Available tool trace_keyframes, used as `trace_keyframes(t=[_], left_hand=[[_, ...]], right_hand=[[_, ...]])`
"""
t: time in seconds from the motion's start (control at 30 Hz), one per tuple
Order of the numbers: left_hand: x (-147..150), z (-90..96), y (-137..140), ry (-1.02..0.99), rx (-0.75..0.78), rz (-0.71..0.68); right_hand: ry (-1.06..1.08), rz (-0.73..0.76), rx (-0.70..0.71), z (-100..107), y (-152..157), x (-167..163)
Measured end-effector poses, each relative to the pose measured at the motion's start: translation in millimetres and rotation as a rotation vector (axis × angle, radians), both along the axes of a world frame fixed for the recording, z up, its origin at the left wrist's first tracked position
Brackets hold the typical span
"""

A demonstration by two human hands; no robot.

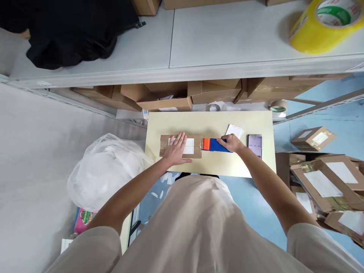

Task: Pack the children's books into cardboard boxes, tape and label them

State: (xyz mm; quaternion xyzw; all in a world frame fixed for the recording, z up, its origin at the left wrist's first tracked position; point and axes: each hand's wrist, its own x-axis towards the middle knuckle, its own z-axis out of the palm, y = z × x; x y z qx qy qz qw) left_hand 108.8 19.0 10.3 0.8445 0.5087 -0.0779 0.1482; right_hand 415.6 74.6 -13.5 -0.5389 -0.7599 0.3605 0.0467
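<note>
A brown cardboard box [197,148] with a white label [188,146] on top lies on the pale yellow table [210,167]. My left hand [176,149] rests flat on the box, fingers stretched out, covering part of the label. In my right hand [231,143] is a blue and orange tape dispenser [217,145], fingers wrapped round its blue part. The dispenser's orange end meets the box's right edge. Just beyond my right hand lie white paper slips [234,130]. Further right, a phone [254,145] shows a timer.
Over the table's far side runs a grey shelf [227,38] with a yellow tape roll [327,26] and black cloth [76,34]. Open cartons [165,103] stand beneath it. Left is a white plastic bag [105,170]; right, piled labelled boxes [327,185] lie on the blue floor.
</note>
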Motion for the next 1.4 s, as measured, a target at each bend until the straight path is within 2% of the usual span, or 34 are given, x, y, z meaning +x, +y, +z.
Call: trace_keyframes(t=[0.1,0.2,0.3,0.4,0.53,0.6,0.7,0.8,0.87,0.93,1.03,1.13,1.2,1.27,1.4], left_hand=[[37.2,-2.8,3.0,-0.003,0.028,0.010],[59.6,-4.3,6.1,-0.033,0.046,-0.032],[62.8,-4.2,6.4,-0.041,0.056,-0.028],[58.9,-3.2,4.5,-0.045,0.057,-0.013],[57.9,-0.9,2.4,-0.053,0.056,-0.022],[59.5,0.8,2.2,-0.052,0.056,-0.051],[64.3,3.6,3.7,-0.024,0.045,-0.086],[72.4,5.2,6.9,0.029,0.020,-0.087],[78.9,5.3,8.7,0.057,-0.010,-0.075],[84.6,5.3,9.9,0.064,-0.040,-0.054],[87.2,6.2,11.6,-0.009,-0.047,-0.024],[77.0,9.2,12.5,-0.168,-0.030,-0.015],[61.9,11.2,9.7,-0.237,0.006,0.045],[40.8,11.4,2.4,-0.233,0.079,0.195],[-9.8,1.4,-21.4,-0.227,0.186,0.603]], right_hand=[[0.015,-0.010,-0.024,-0.4,0.2,-1.4],[0.034,-0.015,-0.051,-0.6,0.3,-2.2],[0.040,0.013,-0.046,0.6,-0.4,6.2],[-0.007,0.070,-0.028,5.5,-1.1,29.1],[-0.264,0.108,-0.052,22.3,-2.0,50.2],[-0.428,0.084,-0.069,33.2,-3.6,36.5],[-0.590,0.004,-0.079,46.3,-7.3,-14.4],[-0.611,0.022,-0.051,51.8,-11.8,-66.6],[-0.590,0.076,-0.030,51.3,-16.7,-82.4],[-0.558,0.050,0.010,48.8,-25.2,-78.6],[-0.496,-0.154,0.076,42.9,-48.6,-46.8],[-0.403,-0.303,0.080,30.3,-85.4,-9.2],[-0.343,-0.313,0.070,15.7,-112.5,8.4],[-0.333,-0.330,0.066,-2.9,-136.6,17.4],[-0.277,-0.330,0.100,-41.3,-165.7,17.0]])
